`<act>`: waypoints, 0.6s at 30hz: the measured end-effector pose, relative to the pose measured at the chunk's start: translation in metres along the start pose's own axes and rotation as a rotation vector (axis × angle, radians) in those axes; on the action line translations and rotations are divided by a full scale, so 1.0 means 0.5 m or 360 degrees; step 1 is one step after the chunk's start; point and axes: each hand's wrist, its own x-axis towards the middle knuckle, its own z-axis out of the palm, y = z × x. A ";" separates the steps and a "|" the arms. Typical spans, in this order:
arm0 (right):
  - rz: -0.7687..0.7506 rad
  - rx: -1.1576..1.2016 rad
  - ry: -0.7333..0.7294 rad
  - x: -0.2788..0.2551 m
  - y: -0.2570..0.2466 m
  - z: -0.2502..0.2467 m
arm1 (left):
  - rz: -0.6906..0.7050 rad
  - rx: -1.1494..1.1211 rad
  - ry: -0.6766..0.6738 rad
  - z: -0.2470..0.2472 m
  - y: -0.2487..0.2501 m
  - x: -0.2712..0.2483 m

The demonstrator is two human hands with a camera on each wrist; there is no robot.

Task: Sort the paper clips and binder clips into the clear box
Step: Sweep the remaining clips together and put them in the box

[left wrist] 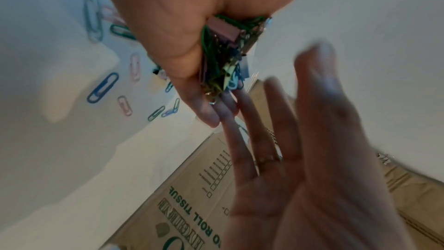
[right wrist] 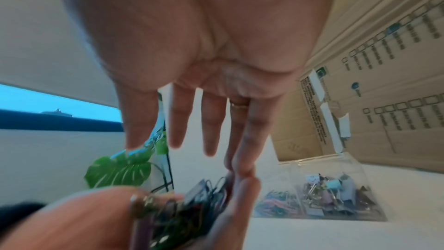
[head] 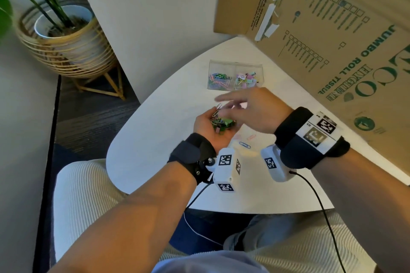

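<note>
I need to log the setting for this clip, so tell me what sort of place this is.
Probably a home or small office corner, not a workshop. A small white table stands beside a potted plant in a woven basket stand, and a cardboard box printed "JUMBO ROLL TISSUE" leans over it.

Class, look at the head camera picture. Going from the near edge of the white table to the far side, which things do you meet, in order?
Blue paper clip lying on the table → left hand holding a bunch of clips → clear box with two compartments → cardboard box.
</note>
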 end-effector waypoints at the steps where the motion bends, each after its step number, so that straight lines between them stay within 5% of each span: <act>1: 0.0005 0.0085 0.0156 0.001 0.007 -0.006 | -0.0027 -0.0026 -0.0024 -0.008 0.011 0.003; 4: 0.0099 0.0131 0.0428 0.005 0.044 -0.015 | 0.0035 -0.0084 -0.0011 -0.029 0.041 0.014; 9: 0.0602 -0.0441 -0.0292 0.013 0.138 0.047 | 0.0120 -0.0126 -0.0035 -0.074 0.077 0.019; 11: 0.0762 -0.0631 -0.0378 0.019 0.154 0.080 | 0.0144 -0.0123 -0.0027 -0.085 0.080 0.017; 18: 0.0636 -0.0566 -0.0212 0.082 0.110 0.130 | 0.0088 -0.0041 0.0023 -0.091 0.062 0.014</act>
